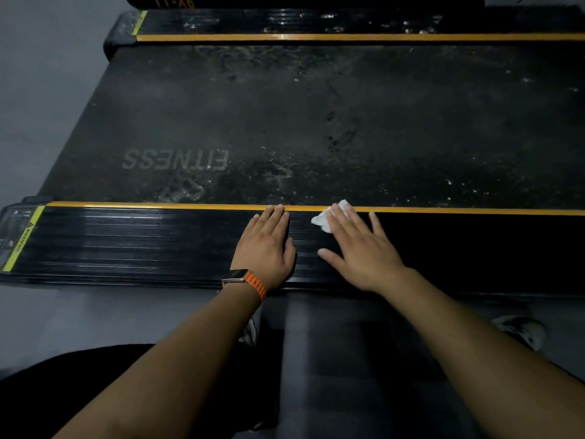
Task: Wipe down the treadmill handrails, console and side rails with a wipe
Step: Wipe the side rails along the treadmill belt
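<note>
Right hand (357,248): flat on wipe (320,220), near side rail (126,242).
Left hand (266,245): flat, w/o wipe.
Todo: far side rail (316,22), looks smudgy.

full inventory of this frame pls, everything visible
belt: 1, black, dusty, between the rails
near side rail: 1, black ribbed, closest to camera
far side rail: 1, black, top of view
orange strips: 2, one along each rail's belt edge
warning labels: 2, yellow-green, left rail ends
wipe: 1, white, on near rail
floor: grey, left and below
shoe: 1 clear, pale, lower right
watch: 1, orange band, left wrist
left hand: flat on near rail
right hand: flat, pressing wipe
</note>
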`<move>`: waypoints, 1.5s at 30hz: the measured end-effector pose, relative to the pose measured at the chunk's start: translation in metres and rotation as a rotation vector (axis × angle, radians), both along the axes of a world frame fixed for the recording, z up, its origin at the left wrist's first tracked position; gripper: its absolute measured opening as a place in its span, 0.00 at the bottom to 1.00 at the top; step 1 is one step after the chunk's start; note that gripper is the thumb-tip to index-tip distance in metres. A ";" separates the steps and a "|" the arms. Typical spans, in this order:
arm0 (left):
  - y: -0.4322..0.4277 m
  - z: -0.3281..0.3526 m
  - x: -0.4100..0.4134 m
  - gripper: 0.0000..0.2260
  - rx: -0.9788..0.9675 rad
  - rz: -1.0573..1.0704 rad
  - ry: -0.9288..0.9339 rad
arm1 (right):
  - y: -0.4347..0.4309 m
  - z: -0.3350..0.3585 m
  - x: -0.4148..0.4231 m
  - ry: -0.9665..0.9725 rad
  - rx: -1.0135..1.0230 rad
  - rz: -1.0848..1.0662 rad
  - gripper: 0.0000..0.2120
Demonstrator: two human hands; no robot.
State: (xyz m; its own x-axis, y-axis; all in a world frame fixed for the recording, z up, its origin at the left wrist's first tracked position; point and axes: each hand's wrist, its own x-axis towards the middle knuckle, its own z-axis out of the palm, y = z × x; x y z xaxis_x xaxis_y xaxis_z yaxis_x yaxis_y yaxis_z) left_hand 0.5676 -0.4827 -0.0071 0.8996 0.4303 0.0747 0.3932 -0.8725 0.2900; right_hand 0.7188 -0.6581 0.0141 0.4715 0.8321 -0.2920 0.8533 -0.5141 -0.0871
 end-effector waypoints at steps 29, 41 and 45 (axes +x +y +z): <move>0.034 -0.001 -0.031 0.27 -0.006 -0.033 0.005 | 0.036 -0.009 -0.049 0.024 0.068 -0.007 0.46; 0.030 0.001 -0.027 0.29 -0.010 -0.023 0.040 | 0.003 -0.007 -0.071 -0.014 0.051 -0.122 0.46; 0.031 0.001 -0.028 0.30 -0.005 -0.031 0.049 | -0.016 -0.005 -0.060 -0.063 0.025 -0.051 0.44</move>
State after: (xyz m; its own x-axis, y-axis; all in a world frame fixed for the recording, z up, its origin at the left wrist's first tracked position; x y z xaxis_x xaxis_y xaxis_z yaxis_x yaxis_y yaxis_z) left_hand 0.5397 -0.4514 -0.0065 0.9151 0.4021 0.0285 0.3796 -0.8833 0.2752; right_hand 0.6586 -0.6740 0.0092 0.5301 0.8133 -0.2400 0.8304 -0.5552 -0.0470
